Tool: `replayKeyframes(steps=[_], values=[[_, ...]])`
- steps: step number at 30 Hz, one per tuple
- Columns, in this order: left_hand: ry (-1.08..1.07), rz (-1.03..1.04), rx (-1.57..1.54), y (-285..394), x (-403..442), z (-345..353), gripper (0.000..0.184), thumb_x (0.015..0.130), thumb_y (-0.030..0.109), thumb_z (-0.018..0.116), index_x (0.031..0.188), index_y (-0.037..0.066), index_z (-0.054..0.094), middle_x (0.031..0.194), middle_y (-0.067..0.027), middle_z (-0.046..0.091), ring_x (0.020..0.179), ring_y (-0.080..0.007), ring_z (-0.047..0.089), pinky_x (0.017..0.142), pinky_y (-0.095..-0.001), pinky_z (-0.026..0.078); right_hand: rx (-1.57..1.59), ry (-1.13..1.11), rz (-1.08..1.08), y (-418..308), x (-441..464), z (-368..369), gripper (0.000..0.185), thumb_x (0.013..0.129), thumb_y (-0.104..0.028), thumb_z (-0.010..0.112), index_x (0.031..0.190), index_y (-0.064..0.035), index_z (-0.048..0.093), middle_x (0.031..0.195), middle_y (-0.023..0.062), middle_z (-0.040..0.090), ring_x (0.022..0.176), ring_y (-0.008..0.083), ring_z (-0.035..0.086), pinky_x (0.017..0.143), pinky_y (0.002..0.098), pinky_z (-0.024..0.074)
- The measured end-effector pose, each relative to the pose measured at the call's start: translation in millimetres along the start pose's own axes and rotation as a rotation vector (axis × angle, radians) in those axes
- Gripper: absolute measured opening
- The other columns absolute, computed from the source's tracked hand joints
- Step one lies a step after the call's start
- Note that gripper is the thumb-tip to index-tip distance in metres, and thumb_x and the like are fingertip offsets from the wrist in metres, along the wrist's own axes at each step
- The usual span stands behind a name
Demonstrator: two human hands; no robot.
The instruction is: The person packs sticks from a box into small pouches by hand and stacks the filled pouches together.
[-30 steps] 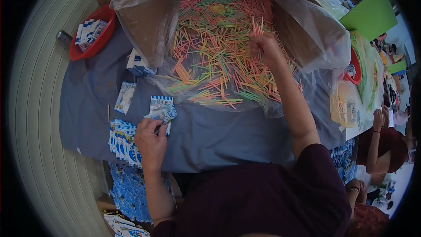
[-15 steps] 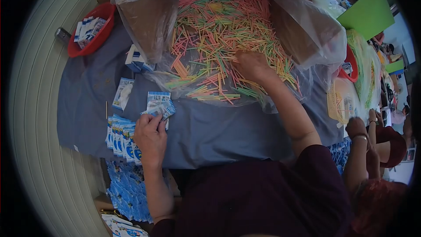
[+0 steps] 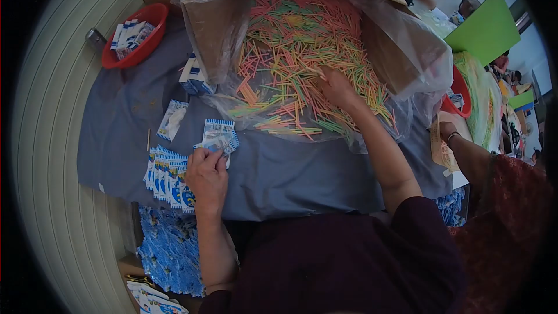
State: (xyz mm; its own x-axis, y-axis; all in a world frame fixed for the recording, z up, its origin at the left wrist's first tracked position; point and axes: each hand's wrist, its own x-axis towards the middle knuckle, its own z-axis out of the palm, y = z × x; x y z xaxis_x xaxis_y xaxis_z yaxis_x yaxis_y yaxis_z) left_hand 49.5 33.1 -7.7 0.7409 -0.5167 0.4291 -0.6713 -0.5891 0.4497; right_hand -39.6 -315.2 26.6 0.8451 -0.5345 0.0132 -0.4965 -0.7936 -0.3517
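My left hand (image 3: 207, 175) is closed, its bent fingers and thumb on the lower edge of a small blue-and-white packet (image 3: 225, 142). A second packet (image 3: 218, 125) lies partly under that one. Just left of the hand, a fanned row of blue-and-white packets (image 3: 168, 179) lies on the cloth. My right hand (image 3: 337, 88) reaches into a heap of thin coloured sticks (image 3: 296, 52), pink, green, yellow and orange. Its fingers are pinched together among the sticks, and a pale stick end shows at the fingertips.
A plastic-lined cardboard box (image 3: 386, 52) holds the heap. At left are a red bowl (image 3: 161, 34) of small packs, a blue-and-white carton (image 3: 196, 75), a packet with white contents (image 3: 173, 121) and a lone stick (image 3: 148, 139). A co-worker's hand (image 3: 446, 129) is at a yellow basket (image 3: 437, 145).
The view has shifted slightly. My right hand stays in the sticks, its fingers drawn closer together. My left hand stays at the packet. The co-worker at right has reached forward to the basket.
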Motion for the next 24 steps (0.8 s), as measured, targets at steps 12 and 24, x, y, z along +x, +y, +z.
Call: replayKeyframes(steps=[12, 24], values=[[-0.027, -0.001, 0.059, 0.0, -0.6, -3.9, 0.011, 0.072, 0.013, 0.074, 0.083, 0.011, 0.074, 0.084, -0.0066, 0.059, 0.083, -0.0287, 0.058, 0.07, -0.0421, 0.048, -0.15, -0.026, -0.084, -11.3, -18.4, 3.1, 0.038, 0.097, -0.033, 0.046, 0.104, 0.0002, 0.062, 0.097, 0.0256, 0.067, 0.093, 0.0406, 0.066, 0.079, 0.0505, 0.0519], [-0.035, 0.104, 0.076, -9.0, -6.0, 8.2, 0.017, 0.069, 0.01, 0.075, 0.086, 0.01, 0.074, 0.086, -0.0076, 0.058, 0.083, -0.0297, 0.058, 0.071, -0.0422, 0.048, 0.156, 0.151, -0.053, 0.8, -30.0, 2.1, 0.03, 0.09, -0.023, 0.061, 0.105, 0.0026, 0.057, 0.103, 0.0244, 0.065, 0.097, 0.0378, 0.065, 0.082, 0.0483, 0.0499]])
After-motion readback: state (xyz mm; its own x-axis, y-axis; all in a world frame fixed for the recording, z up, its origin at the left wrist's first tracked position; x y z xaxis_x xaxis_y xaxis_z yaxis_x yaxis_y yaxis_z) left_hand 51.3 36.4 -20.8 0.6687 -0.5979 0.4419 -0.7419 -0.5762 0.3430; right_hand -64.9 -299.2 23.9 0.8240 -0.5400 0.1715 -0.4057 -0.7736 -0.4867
